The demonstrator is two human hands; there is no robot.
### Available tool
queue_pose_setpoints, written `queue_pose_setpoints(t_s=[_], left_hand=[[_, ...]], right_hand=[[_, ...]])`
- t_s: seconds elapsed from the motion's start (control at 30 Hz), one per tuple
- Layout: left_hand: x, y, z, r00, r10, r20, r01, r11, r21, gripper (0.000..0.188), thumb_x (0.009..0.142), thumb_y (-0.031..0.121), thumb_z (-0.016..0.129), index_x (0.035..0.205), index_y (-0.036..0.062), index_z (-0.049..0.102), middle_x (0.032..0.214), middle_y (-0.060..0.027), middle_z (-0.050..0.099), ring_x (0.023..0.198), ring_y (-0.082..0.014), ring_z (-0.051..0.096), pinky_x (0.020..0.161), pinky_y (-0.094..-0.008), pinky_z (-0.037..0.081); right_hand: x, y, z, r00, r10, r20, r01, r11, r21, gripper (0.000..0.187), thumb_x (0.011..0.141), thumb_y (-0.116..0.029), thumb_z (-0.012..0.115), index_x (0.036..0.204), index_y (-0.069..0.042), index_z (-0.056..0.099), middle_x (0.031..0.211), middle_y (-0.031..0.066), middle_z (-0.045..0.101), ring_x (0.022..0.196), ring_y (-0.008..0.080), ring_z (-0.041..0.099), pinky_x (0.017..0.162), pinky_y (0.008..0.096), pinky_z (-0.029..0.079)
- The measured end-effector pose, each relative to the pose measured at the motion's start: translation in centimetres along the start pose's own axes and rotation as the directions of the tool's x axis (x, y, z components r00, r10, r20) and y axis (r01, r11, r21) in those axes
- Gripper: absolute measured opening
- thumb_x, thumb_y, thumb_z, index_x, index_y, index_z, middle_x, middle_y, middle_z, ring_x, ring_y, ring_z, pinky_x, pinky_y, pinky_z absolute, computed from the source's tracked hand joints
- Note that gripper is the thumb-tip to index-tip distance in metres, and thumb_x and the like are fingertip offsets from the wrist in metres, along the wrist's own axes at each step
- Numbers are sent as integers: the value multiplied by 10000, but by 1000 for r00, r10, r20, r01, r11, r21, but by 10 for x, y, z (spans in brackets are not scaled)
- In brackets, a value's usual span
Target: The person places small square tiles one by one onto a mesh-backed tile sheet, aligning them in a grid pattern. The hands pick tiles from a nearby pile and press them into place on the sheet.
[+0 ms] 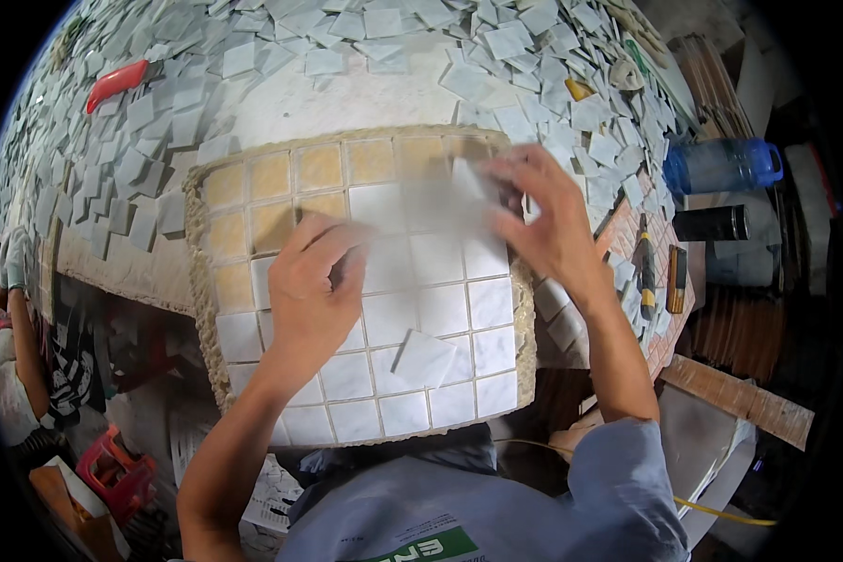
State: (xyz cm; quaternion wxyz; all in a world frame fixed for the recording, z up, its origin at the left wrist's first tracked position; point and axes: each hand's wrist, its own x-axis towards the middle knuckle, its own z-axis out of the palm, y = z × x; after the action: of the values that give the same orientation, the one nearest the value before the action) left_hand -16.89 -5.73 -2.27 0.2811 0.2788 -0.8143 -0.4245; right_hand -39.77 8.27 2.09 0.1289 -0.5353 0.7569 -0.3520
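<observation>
Gridded tray (525,351), central, part-filled with white tiles (391,319). Hands apart, grips unclear through blur: left hand (317,281) at nine o'clock, curled; right hand (551,211) at two. Loose tile (423,359), five o'clock, askew. Advisable: square each tile to its grid lines.

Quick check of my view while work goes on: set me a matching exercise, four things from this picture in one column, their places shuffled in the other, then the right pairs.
Things
1. Loose white tile
2. Right hand
3. Red curved object
4. Blue bottle

Places
A. Upper left of the picture, among the scattered tiles
B. At the upper right part of the tiled panel
C. On its side at the picture's right, beyond the panel
D. Askew on top of the white tiles in the panel's lower half

Right pairs: 1-D, 2-B, 3-A, 4-C
</observation>
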Motion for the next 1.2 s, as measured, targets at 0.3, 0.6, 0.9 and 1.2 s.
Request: queue_pose_setpoints(t_s=[0.3,0.6,0.9,1.2], left_hand=[[1,-1,1,999,38,1,-38,999,33,220,861,-81,717,1029,52,768,883,-47,635,652,-133,547,575,-259,414],[2,2,2,1000,18,18,-18,1000,22,222,864,-86,711,1034,46,765,897,-43,641,653,-127,545,574,-258,415],[2,1,1,1000,23,16,-23,999,38,228,859,-81,708,1032,54,768,896,-52,639,645,-124,559,568,-256,425],[1,-1,3,999,35,-11,-35,999,20,234,848,-84,720,1024,63,770,886,-52,638,628,-141,556,557,-268,429]], right_hand=[[38,35,-9,989,-110,101,119,989,-84,358,841,-164,852,1156,-31,746,1131,117,659,900,286,653,777,369,539],[39,50,-5,996,-74,53,72,997,39,311,840,-174,865,1111,-48,779,1168,91,694,990,204,664,793,320,534],[97,88,-10,982,137,-129,-147,986,-74,323,893,-223,770,1109,18,758,1034,166,711,959,241,680,850,345,532],[132,127,14,978,89,-190,-141,950,-279,348,827,-221,827,1012,29,672,863,141,692,761,220,660,702,347,537]])
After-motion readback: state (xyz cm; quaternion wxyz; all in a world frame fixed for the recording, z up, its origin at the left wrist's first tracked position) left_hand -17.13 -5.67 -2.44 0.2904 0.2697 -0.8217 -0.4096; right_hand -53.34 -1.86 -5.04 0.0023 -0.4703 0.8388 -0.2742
